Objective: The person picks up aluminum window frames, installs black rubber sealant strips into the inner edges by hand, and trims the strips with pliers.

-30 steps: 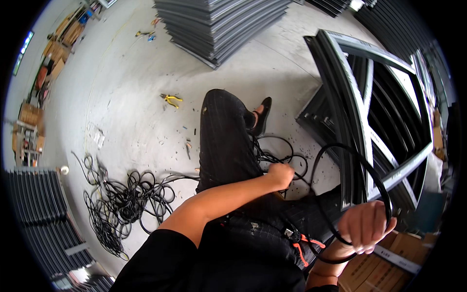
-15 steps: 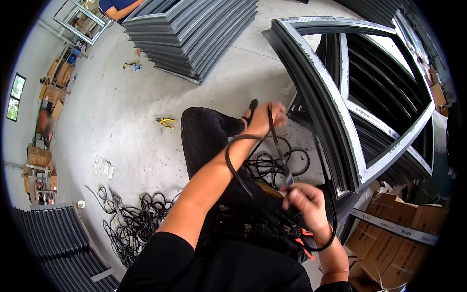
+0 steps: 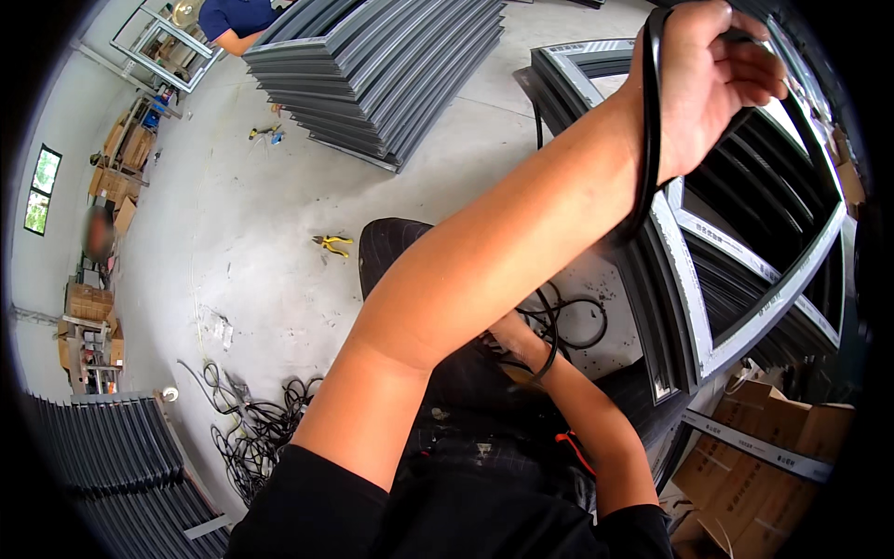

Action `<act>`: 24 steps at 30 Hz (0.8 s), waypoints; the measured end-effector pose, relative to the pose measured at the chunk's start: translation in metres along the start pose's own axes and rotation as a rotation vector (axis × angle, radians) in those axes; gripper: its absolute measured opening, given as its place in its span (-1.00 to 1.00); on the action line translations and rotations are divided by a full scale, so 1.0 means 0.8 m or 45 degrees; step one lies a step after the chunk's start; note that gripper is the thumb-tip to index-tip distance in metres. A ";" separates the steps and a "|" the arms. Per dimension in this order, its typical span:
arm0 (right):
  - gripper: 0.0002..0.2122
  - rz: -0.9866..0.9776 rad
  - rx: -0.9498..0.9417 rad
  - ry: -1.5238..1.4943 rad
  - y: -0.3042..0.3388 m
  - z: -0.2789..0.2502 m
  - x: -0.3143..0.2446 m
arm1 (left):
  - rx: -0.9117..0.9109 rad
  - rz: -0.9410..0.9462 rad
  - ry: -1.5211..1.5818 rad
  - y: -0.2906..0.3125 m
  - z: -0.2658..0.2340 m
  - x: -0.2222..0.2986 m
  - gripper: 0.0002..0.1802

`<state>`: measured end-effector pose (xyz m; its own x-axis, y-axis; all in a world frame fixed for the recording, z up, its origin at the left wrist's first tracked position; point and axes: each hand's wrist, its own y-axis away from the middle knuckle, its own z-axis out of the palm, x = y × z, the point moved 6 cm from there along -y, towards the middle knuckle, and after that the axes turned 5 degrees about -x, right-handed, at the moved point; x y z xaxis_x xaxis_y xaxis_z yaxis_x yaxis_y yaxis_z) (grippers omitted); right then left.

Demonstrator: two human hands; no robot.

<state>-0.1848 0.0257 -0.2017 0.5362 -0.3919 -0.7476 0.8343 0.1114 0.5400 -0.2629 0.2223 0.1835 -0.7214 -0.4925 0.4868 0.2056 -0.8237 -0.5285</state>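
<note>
My left hand [image 3: 708, 88] is raised at the upper right, in front of the window frames, its fingers curled round a black rubber strip [image 3: 649, 140]. The strip also loops round that wrist. Low over my lap is my right hand [image 3: 510, 337], partly hidden behind my left forearm. Its fingers look curled, but what they hold cannot be made out. More black strip [image 3: 587, 321] lies in loops on the floor just beyond it. Beneath my left hand stand dark grey window frames [image 3: 666, 279] with pale protective film. An orange-handled tool [image 3: 579, 452] rests by my right forearm.
Yellow-handled pliers [image 3: 332, 245] lie on the floor left of my knee. A tangle of black strip [image 3: 251, 433] is at the lower left. A tall stack of frames [image 3: 372, 84] stands ahead, with another person's arm [image 3: 237, 39] behind it. Cardboard boxes [image 3: 736, 456] sit at the right.
My left hand has swung up and to the right, carrying the strip. My right hand has moved left and inward, behind my left forearm.
</note>
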 end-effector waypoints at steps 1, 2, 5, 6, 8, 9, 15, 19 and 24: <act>-0.57 -0.069 -0.023 -0.008 -0.009 0.001 0.005 | -0.044 -0.031 0.112 -0.007 0.004 -0.004 -0.66; -0.60 -0.131 -0.028 -0.019 -0.009 -0.005 0.010 | -0.092 -0.005 0.147 -0.006 0.011 -0.001 -0.66; -0.68 -0.175 0.111 -0.129 0.018 -0.026 0.034 | 0.079 0.106 -0.335 0.039 0.005 0.031 -0.54; -0.70 -0.132 0.293 -0.227 0.035 -0.037 0.043 | 0.118 0.028 -0.451 0.060 -0.009 0.038 -0.56; -0.73 -0.090 0.542 -0.533 0.044 -0.082 0.064 | 0.280 -0.148 -0.675 0.116 -0.060 0.044 -0.59; -0.73 -0.095 0.624 -0.746 0.044 -0.122 0.074 | 0.390 -0.249 -0.769 0.147 -0.090 0.040 -0.59; -0.75 -0.585 1.531 -0.944 0.114 -0.304 0.047 | 0.875 -1.080 -1.411 0.407 -0.241 -0.079 -0.54; -0.75 -0.855 1.438 -0.923 0.165 -0.309 0.010 | 0.109 -1.614 -1.926 0.507 -0.247 -0.240 -0.55; -0.74 -1.161 1.357 -0.878 0.276 -0.312 0.001 | -0.141 -2.434 -1.637 0.515 -0.231 -0.277 -0.34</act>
<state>0.0321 0.2778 -0.1794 -0.4904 -0.3245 -0.8089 0.1999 -0.9452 0.2580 -0.1408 0.0442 -0.2707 0.6813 0.6631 0.3099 -0.0196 -0.4067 0.9134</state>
